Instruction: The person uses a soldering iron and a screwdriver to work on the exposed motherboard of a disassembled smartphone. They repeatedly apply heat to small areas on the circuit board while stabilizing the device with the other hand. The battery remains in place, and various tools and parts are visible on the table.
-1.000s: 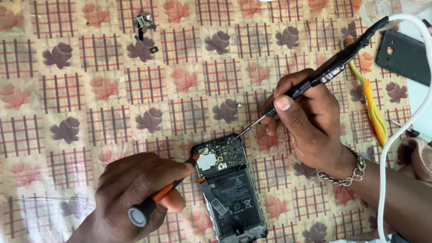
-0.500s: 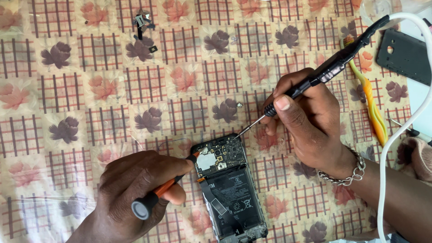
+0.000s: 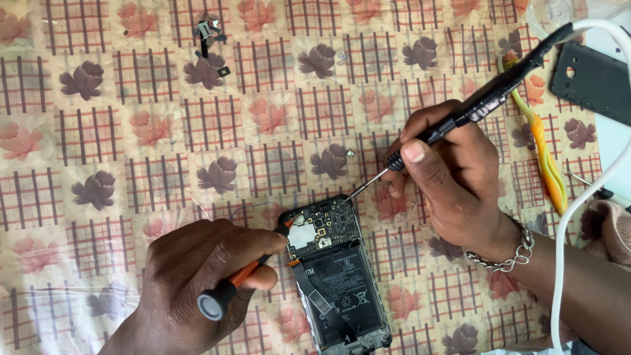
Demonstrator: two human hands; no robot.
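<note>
A glossy plastic tablecloth [image 3: 131,164], cream with red-brown check squares and printed maple leaves, covers the whole table. Soft, even light falls on it, raising faint sheen on its wrinkles.

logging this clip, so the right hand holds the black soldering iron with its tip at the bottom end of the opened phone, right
Not quite. The right hand does hold the black soldering iron, but its tip meets the top end of the opened phone, at the circuit board's upper right corner, not the bottom end. The head view shows it.
</note>
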